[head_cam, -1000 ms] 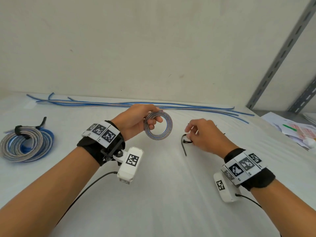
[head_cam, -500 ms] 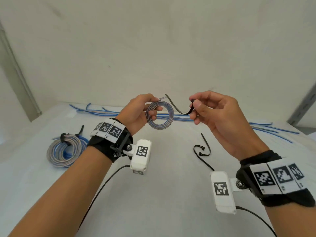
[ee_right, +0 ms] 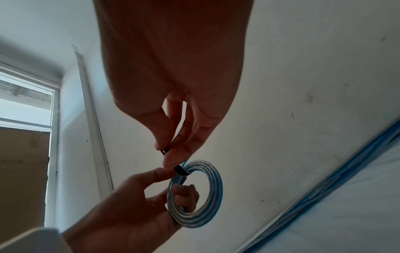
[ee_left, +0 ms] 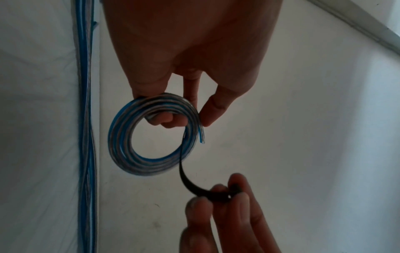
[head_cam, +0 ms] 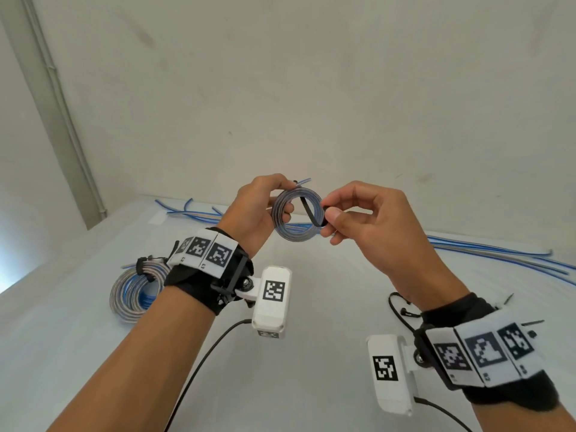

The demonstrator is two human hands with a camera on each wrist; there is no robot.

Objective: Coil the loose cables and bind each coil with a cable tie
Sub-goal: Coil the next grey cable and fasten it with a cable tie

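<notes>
Coil: small coil (head_cam: 296, 214) held upright in the air above the tabletop (head_cam: 311, 353), its opening facing the head camera.
Tie: black cable tie (head_cam: 309, 213) passed slantwise through the opening.
Left hand (head_cam: 254, 210): fingers curled round the coil's rim.
Right hand (head_cam: 371, 226): tie's end pinched between thumb and fingers.
Room: bound coil (head_cam: 134, 288) lies left; loose cables (head_cam: 486, 254) along the far edge.

Hidden ends and cut-off edges

In the head view the right hand (head_cam: 367, 226) covers one end of the black cable tie (head_cam: 308, 212), and the left hand (head_cam: 255, 210) hides part of the small coil (head_cam: 296, 235). The left wristband overlaps the bound coil (head_cam: 131, 291) on the worktop (head_cam: 311, 353) (its right side unseen). More ties (head_cam: 402, 310) vanish behind the right wrist. The loose cables (head_cam: 498, 254) run off the frame's right edge.
</notes>
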